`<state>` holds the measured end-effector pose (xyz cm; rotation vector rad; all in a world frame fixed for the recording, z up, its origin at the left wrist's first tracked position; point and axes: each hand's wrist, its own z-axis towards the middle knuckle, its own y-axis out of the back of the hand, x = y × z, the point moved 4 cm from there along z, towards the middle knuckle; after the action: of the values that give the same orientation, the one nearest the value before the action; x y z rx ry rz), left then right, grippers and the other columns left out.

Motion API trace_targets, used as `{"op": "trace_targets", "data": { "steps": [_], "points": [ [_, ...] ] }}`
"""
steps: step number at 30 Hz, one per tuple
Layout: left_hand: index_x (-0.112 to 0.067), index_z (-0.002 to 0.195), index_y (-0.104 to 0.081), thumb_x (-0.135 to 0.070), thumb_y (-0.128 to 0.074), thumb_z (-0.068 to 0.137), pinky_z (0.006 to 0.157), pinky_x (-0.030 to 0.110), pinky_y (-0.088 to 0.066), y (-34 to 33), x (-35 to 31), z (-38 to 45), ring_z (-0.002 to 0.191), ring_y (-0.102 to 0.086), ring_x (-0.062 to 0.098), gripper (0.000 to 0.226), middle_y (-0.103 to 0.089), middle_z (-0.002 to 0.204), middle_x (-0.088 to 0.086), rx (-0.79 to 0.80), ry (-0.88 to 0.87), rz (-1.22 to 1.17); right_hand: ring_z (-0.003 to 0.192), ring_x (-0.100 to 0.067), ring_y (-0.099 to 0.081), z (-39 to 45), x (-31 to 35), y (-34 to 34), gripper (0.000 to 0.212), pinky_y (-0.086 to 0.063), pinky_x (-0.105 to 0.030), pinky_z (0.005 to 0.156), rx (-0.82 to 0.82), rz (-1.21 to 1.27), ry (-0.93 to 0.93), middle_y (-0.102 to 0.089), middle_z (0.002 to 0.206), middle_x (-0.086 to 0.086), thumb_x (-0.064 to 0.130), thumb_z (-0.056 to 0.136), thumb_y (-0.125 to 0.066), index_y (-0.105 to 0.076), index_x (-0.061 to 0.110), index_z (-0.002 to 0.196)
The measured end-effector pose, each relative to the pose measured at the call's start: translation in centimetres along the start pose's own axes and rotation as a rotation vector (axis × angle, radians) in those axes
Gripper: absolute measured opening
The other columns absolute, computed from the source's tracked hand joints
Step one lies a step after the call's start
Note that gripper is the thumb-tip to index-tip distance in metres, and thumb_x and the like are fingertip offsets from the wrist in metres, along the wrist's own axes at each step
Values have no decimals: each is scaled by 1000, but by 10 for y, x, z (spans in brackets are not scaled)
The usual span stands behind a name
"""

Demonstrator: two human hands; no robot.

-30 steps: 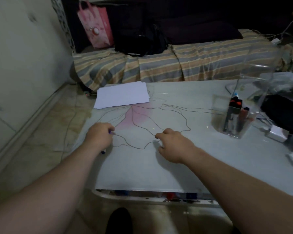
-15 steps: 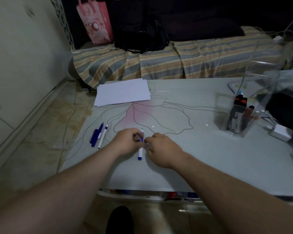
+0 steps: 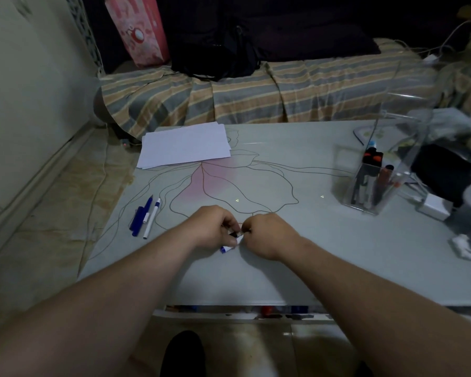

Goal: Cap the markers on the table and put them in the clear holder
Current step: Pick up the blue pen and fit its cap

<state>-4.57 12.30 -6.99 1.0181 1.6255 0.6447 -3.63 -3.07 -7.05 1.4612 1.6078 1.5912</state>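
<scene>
My left hand and my right hand meet at the middle of the glass table, both pinching one white marker with a blue end that sticks out below my left fingers. The part of the marker between my fingers is hidden. Two more markers lie side by side on the table's left: a blue one and a white one. The clear holder stands at the right with several capped markers upright inside.
A stack of white paper lies at the table's far left. A white charger, a dark bag and crumpled white tissue crowd the right edge. A striped sofa runs behind the table.
My left hand has come in from the left with a marker, leaving two markers behind. Both hands have met at the centre, and the marker has tilted lower between them.
</scene>
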Motion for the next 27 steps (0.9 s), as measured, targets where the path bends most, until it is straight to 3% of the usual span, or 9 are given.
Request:
{"op": "trace_targets", "data": {
  "steps": [5, 8, 12, 15, 20, 24, 27],
  "points": [
    [-36, 99, -76, -30, -86, 71, 73, 20, -47, 2, -3, -1, 84, -63, 2, 31, -70, 95, -14, 33, -51, 67, 110, -28, -57, -3, -14, -1, 31, -48, -34, 81, -47, -71, 0, -68, 114, -7, 20, 96, -47, -69, 21, 118],
    [-35, 99, -76, -26, -88, 71, 70, 17, -46, -1, -3, -1, 81, -64, 0, 32, -71, 92, -15, 73, -61, 71, 103, -32, -60, -5, -24, -3, 29, -45, -34, 75, -73, -76, -46, -68, 110, -11, 34, 96, -45, -68, 19, 106],
    [-33, 99, -77, -22, -88, 71, 77, 17, -53, -1, -4, -1, 81, -65, -3, 32, -74, 90, -16, 30, -66, 64, 97, -33, -60, -13, -43, 4, 20, -41, -32, 69, -86, -97, -80, -63, 104, -12, 39, 94, -48, -53, 22, 85],
    [-30, 89, -77, -15, -88, 70, 65, 8, -45, -1, -5, -1, 67, -63, -7, 27, -74, 82, -16, -43, -60, -88, 95, -33, -59, -23, -57, 13, 13, -47, -35, 69, -92, -85, -93, -57, 101, -8, 31, 86, -56, -48, 24, 94],
    [-22, 82, -76, -2, -84, 72, 68, 15, -47, -1, -8, -2, 55, -55, -2, 24, -63, 56, -18, -48, -47, -247, 88, -30, -49, -32, -71, 25, 15, -44, -37, 73, -138, -8, -110, -52, 99, -5, 13, 86, -49, -43, 21, 97],
    [-25, 85, -77, -5, -84, 75, 73, 16, -50, -3, -12, -1, 63, -63, -3, 24, -74, 73, -15, -46, -76, -288, 95, -31, -52, -39, -79, 33, 27, -45, -41, 76, -177, 13, -122, -55, 112, -5, 11, 90, -43, -41, 25, 112],
    [-31, 96, -74, -14, -79, 84, 76, 17, -49, -2, -17, 0, 73, -69, -1, 21, -77, 88, -5, -79, -116, -305, 108, -33, -56, -41, -83, 40, 32, -49, -44, 81, -204, 9, -128, -58, 122, -5, 27, 100, -41, -40, 30, 132]
  ]
}}
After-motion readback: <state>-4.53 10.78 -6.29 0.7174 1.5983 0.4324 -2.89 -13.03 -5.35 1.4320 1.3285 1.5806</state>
